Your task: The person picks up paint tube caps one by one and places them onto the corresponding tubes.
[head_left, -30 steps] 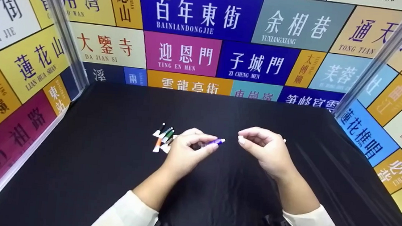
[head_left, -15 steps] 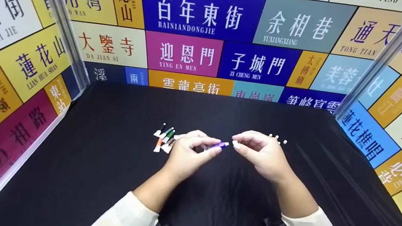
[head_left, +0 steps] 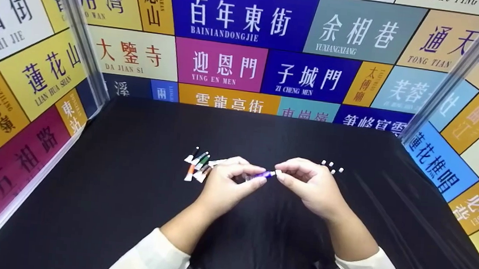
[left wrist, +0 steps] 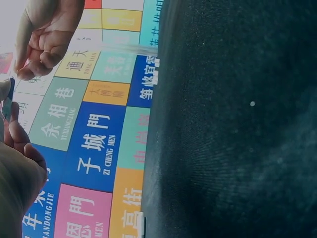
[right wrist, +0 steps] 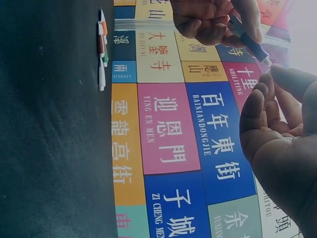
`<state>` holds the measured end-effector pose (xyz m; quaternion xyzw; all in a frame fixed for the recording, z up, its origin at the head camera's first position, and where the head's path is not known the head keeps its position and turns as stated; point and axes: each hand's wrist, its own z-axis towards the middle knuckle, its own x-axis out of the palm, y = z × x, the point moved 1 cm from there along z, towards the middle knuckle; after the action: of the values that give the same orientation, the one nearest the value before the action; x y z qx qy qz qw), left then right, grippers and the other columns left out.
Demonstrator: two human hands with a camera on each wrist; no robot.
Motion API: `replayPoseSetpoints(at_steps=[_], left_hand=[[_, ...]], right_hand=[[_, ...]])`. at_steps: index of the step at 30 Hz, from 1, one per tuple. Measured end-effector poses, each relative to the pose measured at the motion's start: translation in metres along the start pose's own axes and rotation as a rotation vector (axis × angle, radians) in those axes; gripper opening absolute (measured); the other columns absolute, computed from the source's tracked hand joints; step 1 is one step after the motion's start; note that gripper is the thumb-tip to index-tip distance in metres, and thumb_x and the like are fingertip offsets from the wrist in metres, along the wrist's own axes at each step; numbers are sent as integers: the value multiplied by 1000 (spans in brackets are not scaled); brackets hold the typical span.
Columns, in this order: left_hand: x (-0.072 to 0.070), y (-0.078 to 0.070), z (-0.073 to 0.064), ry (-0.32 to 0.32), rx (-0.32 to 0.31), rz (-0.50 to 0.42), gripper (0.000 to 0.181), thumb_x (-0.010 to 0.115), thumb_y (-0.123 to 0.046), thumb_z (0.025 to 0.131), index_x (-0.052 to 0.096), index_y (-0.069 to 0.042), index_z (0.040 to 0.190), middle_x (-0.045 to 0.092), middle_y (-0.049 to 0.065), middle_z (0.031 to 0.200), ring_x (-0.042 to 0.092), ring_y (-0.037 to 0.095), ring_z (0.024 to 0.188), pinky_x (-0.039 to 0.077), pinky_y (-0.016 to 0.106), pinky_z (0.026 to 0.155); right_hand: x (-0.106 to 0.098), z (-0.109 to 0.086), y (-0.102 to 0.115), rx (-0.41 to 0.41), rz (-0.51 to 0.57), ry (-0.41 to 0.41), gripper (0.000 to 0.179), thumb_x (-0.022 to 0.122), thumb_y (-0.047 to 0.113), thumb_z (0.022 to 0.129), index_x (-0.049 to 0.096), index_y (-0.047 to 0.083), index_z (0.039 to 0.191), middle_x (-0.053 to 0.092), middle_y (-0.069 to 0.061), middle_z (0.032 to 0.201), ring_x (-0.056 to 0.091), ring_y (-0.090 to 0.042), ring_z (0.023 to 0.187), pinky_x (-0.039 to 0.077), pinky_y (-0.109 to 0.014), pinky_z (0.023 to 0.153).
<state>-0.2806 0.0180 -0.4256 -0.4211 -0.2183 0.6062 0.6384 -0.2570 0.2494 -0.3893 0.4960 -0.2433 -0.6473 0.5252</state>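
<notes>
My left hand [head_left: 228,183] pinches a small purple paint tube [head_left: 266,174] between thumb and fingers, its white nozzle pointing right. Facing it, my right hand [head_left: 315,185] pinches a small white cap [head_left: 278,172] right at the nozzle. Whether the cap touches the nozzle or sits on it, I cannot tell. In the right wrist view the dark blue-purple tube [right wrist: 253,47] slants down toward the right fingertips, which mostly hide the cap. Only a piece of the tube [left wrist: 11,94] shows at the left wrist view's edge.
Several paint tubes [head_left: 196,167], green, orange and other colours with white ends, lie in a loose pile left of the left hand. Several loose white caps [head_left: 331,164] lie beyond the right hand. Black cloth [head_left: 129,203] covers the table; printed panels [head_left: 219,63] enclose it.
My right hand has moved left and slightly down with the cap, closing the gap to the tube's nozzle. The left hand has shifted slightly right with the tube. Loose caps behind have come into view.
</notes>
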Motion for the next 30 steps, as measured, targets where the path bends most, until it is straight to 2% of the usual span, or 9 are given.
replayPoseSetpoints(at_steps=[10,18,23,28,30], left_hand=[[1,1,1,9,19,16,18,89,-22,89,87,-20,107,76,-5,90,66,10,82,58,30,75],[1,1,0,7,41,22,17,88,-22,89,87,-20,106,76,-5,90,66,10,82,56,23,74],[3,0,-1,3,55,19,18,89,-21,89,87,-20,107,77,-2,89,66,9,81,55,23,74],[3,-2,-2,7,56,15,19,88,-20,89,87,-18,107,76,1,88,65,9,80,55,24,73],[2,-2,-2,8,56,17,19,88,-19,89,87,-18,107,76,1,88,65,9,81,56,25,73]], right_hand=[[3,0,1,-30,12,31,17,81,7,94,80,-1,110,80,-3,104,75,-12,90,63,-22,81],[2,1,1,-6,-73,21,8,82,15,94,84,17,102,81,1,99,72,-11,84,60,-22,74],[3,1,-2,-13,-122,3,3,81,15,96,83,15,95,79,3,92,67,-10,78,54,-21,68],[4,0,-3,-9,-140,-4,11,78,16,97,81,10,89,73,5,83,60,-8,73,48,-22,64],[5,0,-2,-8,-135,-2,10,77,15,98,81,9,91,73,7,84,62,-8,75,50,-22,66]])
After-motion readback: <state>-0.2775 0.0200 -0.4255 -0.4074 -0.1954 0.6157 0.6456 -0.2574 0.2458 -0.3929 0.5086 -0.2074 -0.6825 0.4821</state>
